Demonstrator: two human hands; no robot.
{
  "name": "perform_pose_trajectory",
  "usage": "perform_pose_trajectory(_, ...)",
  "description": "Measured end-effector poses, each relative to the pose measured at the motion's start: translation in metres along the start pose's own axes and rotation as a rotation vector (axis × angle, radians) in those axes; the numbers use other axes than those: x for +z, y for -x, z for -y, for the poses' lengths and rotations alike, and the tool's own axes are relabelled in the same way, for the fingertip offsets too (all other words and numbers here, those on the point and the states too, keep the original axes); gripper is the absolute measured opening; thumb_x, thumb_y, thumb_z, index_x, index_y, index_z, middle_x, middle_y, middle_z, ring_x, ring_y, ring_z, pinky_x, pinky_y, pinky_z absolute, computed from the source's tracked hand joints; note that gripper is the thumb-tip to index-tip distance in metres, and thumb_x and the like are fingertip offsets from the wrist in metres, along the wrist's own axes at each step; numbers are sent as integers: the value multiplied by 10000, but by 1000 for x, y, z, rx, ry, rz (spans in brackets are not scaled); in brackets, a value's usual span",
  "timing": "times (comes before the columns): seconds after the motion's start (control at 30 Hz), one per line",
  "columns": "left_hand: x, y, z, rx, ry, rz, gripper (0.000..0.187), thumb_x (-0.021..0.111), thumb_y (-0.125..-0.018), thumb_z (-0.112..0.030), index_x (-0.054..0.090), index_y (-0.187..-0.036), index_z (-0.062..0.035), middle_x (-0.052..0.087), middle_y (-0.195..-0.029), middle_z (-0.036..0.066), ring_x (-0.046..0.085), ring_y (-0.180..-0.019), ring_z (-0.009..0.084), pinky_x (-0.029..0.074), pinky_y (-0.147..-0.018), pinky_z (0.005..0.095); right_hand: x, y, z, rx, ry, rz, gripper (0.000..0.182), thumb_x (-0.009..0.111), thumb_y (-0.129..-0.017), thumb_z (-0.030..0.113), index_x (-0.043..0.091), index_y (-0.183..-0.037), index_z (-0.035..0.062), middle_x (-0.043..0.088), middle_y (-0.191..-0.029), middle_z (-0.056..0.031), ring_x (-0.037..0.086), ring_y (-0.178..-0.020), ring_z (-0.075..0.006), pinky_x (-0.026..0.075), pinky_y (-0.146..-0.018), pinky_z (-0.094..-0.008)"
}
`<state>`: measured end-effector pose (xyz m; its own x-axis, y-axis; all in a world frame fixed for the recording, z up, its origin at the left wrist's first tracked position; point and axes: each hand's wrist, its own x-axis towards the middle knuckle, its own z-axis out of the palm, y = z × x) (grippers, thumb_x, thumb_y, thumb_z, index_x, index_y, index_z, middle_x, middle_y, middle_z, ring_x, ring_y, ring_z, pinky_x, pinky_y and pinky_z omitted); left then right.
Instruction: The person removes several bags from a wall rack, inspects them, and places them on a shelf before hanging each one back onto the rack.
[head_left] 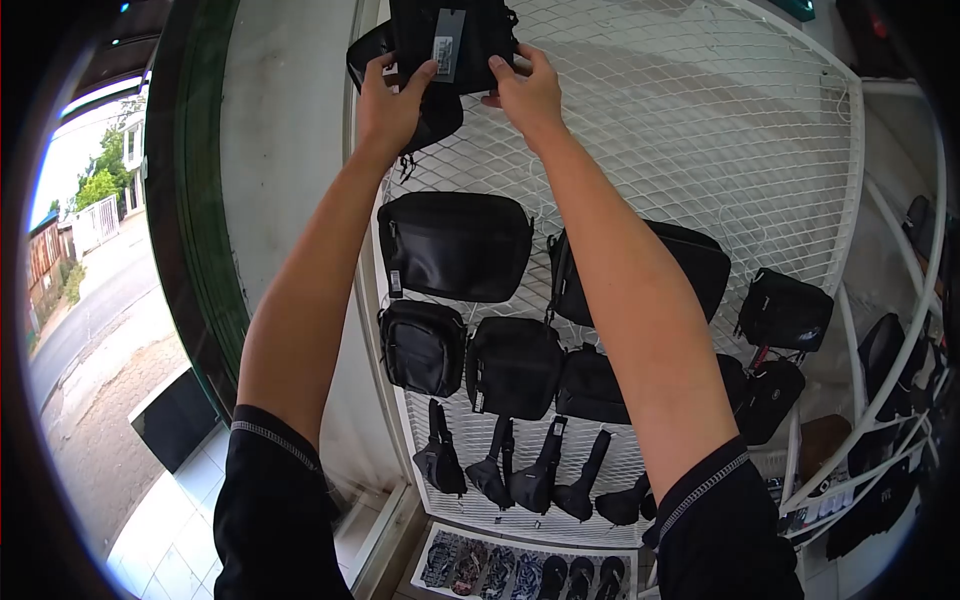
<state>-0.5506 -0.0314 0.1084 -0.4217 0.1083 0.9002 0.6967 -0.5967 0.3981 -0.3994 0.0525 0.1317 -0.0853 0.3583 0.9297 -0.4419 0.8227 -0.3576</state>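
Observation:
Both arms reach up to the top of the view. My left hand [393, 105] grips the lower left edge of a black bag [480, 45], thumb near a grey tag [447, 48] with a white label. On the bag's lower right edge, my right hand [528, 92] is closed, thumb in front. Behind and below the held bag, another black bag [437, 118] shows in part, close to my left hand. A wide black bag [457, 246] hangs lower down on the white wire mesh.
The white mesh rack [760, 120] carries rows of black bags [515, 366] and small sling bags [490, 472]. Sandals [528, 565] lie on a low shelf. Curved white bars [900, 375] stand at the right. An open doorway shows a street [110, 310] at the left.

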Motion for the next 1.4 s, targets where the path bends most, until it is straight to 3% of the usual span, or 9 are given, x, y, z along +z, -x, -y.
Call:
perform_pose_trajectory(0.23,-17,40,-10,96,-78,-55,706,773,-843,-437,511,-1322,10,669,-1084,174,660,-948,253,519,-816,352,-4,47,11,30,26,-1,456,636,-952,159,438,-1311,-42,602,-1162,-227,697,-736,-213,631,-580,-327)
perform_pose_trajectory(0.33,-26,103,-20,53,-25,-3,662,802,-839,-316,511,-1339,6,649,-1027,143,644,-934,207,513,-810,331,-28,110,2,110,-101,-17,500,657,-953,188,423,-1332,-38,580,-1197,-218,689,-736,-191,615,-590,-307)
perform_pose_trajectory(0.5,-37,229,-36,-81,253,161,652,813,-836,-171,480,-1371,-5,583,-1100,100,623,-958,150,516,-770,262,-85,250,38,274,-104,-77,504,651,-962,152,401,-1367,-12,548,-1227,-184,684,-800,-158,595,-648,-263)
perform_pose_trajectory(0.77,1,393,-80,-339,477,567,695,827,-798,-103,459,-1374,20,566,-1140,90,616,-948,156,505,-809,280,-192,425,128,506,113,-382,612,611,-959,33,288,-1477,-6,462,-1332,-131,654,-916,-108,592,-724,-247)
perform_pose_trajectory(0.97,56,509,-126,-431,671,865,624,821,-807,-118,519,-1334,24,549,-1122,113,600,-972,183,535,-743,293,-260,534,201,708,252,-684,626,592,-951,-20,281,-1495,-24,537,-1268,-93,665,-903,-120,598,-749,-261)
perform_pose_trajectory(1.03,70,545,-147,-480,716,992,616,808,-820,-123,521,-1347,17,535,-1147,118,587,-985,189,536,-748,300,-283,568,224,709,358,-771,632,608,-946,-18,292,-1493,-25,483,-1331,-108,669,-885,-129,594,-729,-255)
perform_pose_trajectory(1.07,75,558,-158,-471,707,1123,618,762,-858,-81,452,-1382,25,529,-1247,109,586,-1088,192,530,-840,292,-290,581,240,723,420,-812,634,614,-944,-15,295,-1491,-27,469,-1343,-112,668,-883,-130,593,-722,-255)
perform_pose_trajectory(1.13,88,595,-187,-540,777,1163,613,794,-832,-106,510,-1363,12,534,-1157,103,584,-997,188,533,-769,299,-307,614,268,779,453,-947,630,624,-943,-4,304,-1486,-27,466,-1337,-123,666,-871,-127,589,-713,-252)
perform_pose_trajectory(1.4,140,771,-270,-755,922,1582,578,737,-900,-119,456,-1381,35,537,-1174,122,627,-947,165,549,-738,268,-383,720,355,923,618,-1294,607,654,-946,80,350,-1462,-19,492,-1281,-160,697,-804,-187,579,-648,-269)
